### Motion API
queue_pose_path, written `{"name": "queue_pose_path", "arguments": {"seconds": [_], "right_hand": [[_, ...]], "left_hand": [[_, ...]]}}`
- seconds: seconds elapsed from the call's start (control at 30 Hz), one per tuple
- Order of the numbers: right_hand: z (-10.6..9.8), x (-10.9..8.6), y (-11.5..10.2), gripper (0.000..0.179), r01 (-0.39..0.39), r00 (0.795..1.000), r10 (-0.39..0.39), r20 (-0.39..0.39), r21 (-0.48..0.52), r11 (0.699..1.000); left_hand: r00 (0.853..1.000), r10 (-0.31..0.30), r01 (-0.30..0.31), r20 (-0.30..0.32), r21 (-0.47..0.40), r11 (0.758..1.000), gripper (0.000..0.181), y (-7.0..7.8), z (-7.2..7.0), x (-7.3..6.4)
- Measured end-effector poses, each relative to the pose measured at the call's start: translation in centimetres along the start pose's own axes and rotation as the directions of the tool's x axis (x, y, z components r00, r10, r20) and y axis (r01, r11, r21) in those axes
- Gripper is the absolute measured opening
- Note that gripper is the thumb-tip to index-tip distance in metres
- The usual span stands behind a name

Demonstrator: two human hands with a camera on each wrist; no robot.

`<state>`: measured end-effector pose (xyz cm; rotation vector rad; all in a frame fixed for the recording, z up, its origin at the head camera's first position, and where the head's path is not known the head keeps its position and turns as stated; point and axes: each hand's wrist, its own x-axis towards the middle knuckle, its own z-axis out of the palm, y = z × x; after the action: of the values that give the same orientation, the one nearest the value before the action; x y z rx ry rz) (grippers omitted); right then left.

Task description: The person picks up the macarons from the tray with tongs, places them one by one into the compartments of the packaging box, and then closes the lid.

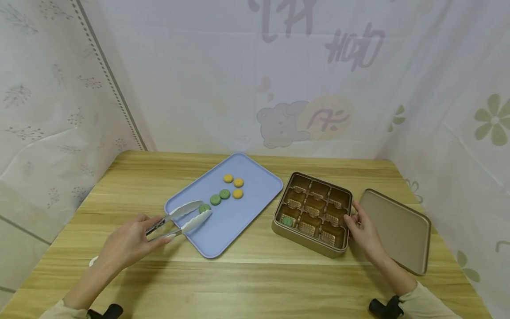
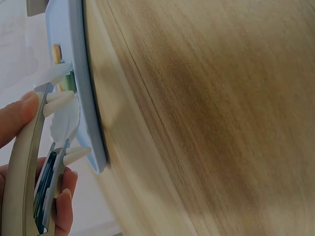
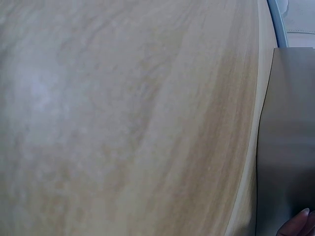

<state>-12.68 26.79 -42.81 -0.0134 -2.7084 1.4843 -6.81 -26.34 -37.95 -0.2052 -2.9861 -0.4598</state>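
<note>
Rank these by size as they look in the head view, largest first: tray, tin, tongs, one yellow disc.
Tray
Tin
Tongs, partly hidden by the left hand
Yellow disc; all three look alike

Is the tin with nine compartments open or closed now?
The tin is open: its lid lies apart on the table, and the head view shows uncovered compartments, one holding a green piece.
</note>
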Motion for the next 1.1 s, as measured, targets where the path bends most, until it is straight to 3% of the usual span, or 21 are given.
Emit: {"name": "queue_pose_path", "arguments": {"seconds": [0.83, 1.1], "right_hand": [[0.09, -0.10, 0.11, 0.060, 0.012, 1.000, -0.012, -0.007, -0.009, 1.000], [-0.05, -0.02, -0.11, 0.061, 0.003, 1.000, -0.003, 0.005, -0.006, 1.000]], "left_hand": [[1.000, 0.001, -0.001, 0.017, 0.005, 1.000, 0.059, 0.21, 0.19, 0.19], [1.000, 0.023, -0.023, -0.009, -0.025, 0.999, 0.057, 0.81, 0.03, 0.49]]}}
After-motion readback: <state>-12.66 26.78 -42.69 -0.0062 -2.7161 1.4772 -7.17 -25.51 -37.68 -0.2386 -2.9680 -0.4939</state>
